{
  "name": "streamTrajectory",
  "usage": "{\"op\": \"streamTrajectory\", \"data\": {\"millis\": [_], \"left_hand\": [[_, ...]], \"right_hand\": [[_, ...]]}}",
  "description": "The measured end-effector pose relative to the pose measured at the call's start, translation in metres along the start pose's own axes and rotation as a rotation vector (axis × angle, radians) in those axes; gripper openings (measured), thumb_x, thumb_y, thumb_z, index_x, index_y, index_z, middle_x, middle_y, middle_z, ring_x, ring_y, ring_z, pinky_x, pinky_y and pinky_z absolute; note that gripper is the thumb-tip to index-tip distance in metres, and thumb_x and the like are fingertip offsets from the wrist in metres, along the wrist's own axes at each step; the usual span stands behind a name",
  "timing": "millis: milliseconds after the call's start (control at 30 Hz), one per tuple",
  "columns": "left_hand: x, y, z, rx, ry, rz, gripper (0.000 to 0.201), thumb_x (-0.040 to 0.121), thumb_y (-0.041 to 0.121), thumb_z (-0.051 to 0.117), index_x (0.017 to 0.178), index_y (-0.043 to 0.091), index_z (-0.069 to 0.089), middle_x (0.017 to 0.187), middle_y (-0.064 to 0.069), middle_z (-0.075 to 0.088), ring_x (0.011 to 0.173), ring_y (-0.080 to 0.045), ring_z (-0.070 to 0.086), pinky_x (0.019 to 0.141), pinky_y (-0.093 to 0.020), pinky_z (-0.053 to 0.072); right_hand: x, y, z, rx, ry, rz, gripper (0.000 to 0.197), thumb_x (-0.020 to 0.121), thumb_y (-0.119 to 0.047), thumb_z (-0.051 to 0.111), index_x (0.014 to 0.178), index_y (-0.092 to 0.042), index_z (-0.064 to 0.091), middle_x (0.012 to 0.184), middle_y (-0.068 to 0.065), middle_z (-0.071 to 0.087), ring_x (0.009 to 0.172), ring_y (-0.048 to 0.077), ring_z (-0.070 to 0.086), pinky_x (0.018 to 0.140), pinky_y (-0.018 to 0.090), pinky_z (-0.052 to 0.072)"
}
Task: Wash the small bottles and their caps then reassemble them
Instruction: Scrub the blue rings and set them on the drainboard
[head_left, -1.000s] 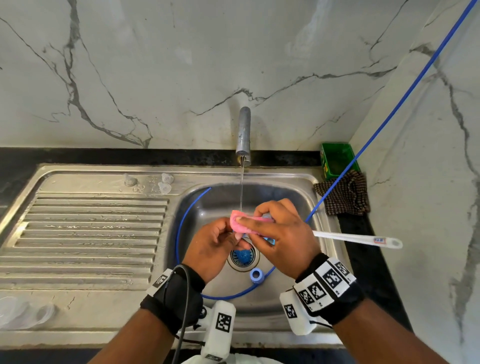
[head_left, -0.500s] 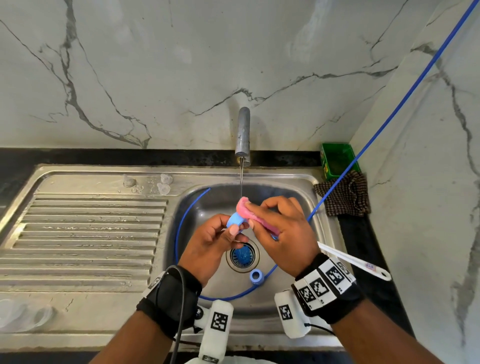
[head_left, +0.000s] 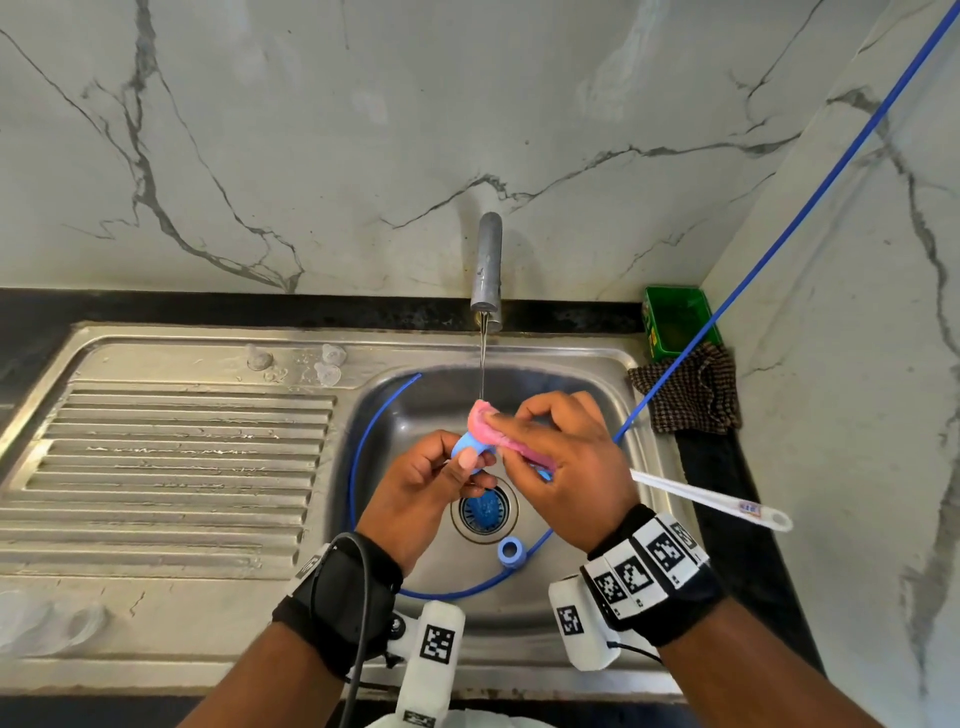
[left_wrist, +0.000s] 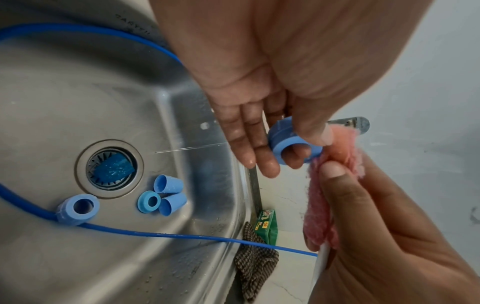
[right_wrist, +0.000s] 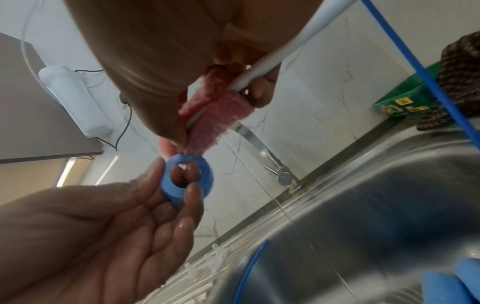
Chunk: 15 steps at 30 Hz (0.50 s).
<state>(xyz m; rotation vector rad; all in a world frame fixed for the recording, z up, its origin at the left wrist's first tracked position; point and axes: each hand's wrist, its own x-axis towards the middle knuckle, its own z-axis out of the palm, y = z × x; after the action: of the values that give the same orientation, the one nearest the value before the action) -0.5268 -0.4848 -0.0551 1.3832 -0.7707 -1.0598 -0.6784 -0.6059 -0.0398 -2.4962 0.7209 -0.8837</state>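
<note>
A blue ring cap (left_wrist: 287, 142) is pinched between the thumb and fingers of the left hand (head_left: 426, 493) above the sink basin (head_left: 597, 395), just under the thin stream from the tap (head_left: 487, 265). A pink brush head (head_left: 491, 431) on a white handle (head_left: 706, 501) is gripped by the right hand (head_left: 566, 467) and touches the cap's rim. 4 more blue cap pieces (left_wrist: 161, 198) lie beside the drain (left_wrist: 110, 168), 1 against the blue hose (left_wrist: 155, 234).
</note>
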Motion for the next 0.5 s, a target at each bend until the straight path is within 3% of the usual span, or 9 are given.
{"op": "streamTrajectory", "data": {"millis": [67,133,267,333,400,500], "left_hand": [[0.001,0.0,-0.001,0.018,-0.023,-0.003,0.03,0.097,0.027,0.055,0.111,0.002,0.064,0.107,-0.007,0.073,0.083,-0.022,0.07,0.073,-0.033,0.058],[0.002,-0.001,0.0,0.021,-0.028,-0.007,0.026,0.099,0.023,0.054,0.111,0.003,0.064,0.109,-0.009,0.072,0.075,-0.021,0.066,0.065,-0.032,0.054],[0.005,-0.005,0.0,0.045,-0.051,-0.006,0.018,0.102,0.009,0.053,0.114,0.001,0.064,0.094,-0.011,0.073,0.08,-0.02,0.066,0.076,-0.031,0.055],[0.007,-0.005,0.0,0.019,-0.064,-0.012,0.021,0.102,0.015,0.056,0.114,0.001,0.064,0.089,-0.013,0.071,0.083,-0.023,0.066,0.083,-0.035,0.056],[0.009,-0.002,0.003,-0.021,-0.076,-0.044,0.03,0.1,0.027,0.058,0.114,0.003,0.067,0.094,-0.016,0.072,0.087,-0.027,0.067,0.088,-0.042,0.057],[0.01,0.001,0.007,-0.002,-0.035,-0.043,0.034,0.098,0.032,0.056,0.108,0.002,0.067,0.097,-0.009,0.073,0.081,-0.024,0.066,0.082,-0.042,0.056]], "right_hand": [[0.0,0.002,0.001,0.004,0.002,-0.026,0.036,0.088,-0.031,0.062,0.122,-0.038,0.07,0.099,-0.008,0.059,0.094,0.016,0.049,0.06,0.031,0.052],[0.0,0.009,0.003,-0.029,0.006,0.043,0.036,0.087,-0.03,0.063,0.122,-0.039,0.07,0.099,-0.008,0.058,0.095,0.017,0.048,0.063,0.036,0.054],[-0.002,0.007,0.0,-0.007,0.034,0.017,0.035,0.087,-0.027,0.067,0.12,-0.036,0.072,0.101,-0.008,0.059,0.095,0.017,0.051,0.064,0.033,0.052],[-0.002,0.003,-0.001,0.019,0.024,-0.032,0.034,0.086,-0.028,0.066,0.118,-0.037,0.073,0.101,-0.008,0.059,0.096,0.016,0.051,0.06,0.03,0.051],[-0.003,0.007,0.001,-0.015,0.014,-0.002,0.035,0.087,-0.029,0.065,0.119,-0.038,0.073,0.1,-0.009,0.058,0.096,0.015,0.049,0.059,0.03,0.052],[-0.003,0.014,0.003,-0.05,0.043,0.063,0.039,0.085,-0.023,0.071,0.121,-0.037,0.072,0.098,-0.008,0.058,0.096,0.015,0.048,0.066,0.031,0.052]]}}
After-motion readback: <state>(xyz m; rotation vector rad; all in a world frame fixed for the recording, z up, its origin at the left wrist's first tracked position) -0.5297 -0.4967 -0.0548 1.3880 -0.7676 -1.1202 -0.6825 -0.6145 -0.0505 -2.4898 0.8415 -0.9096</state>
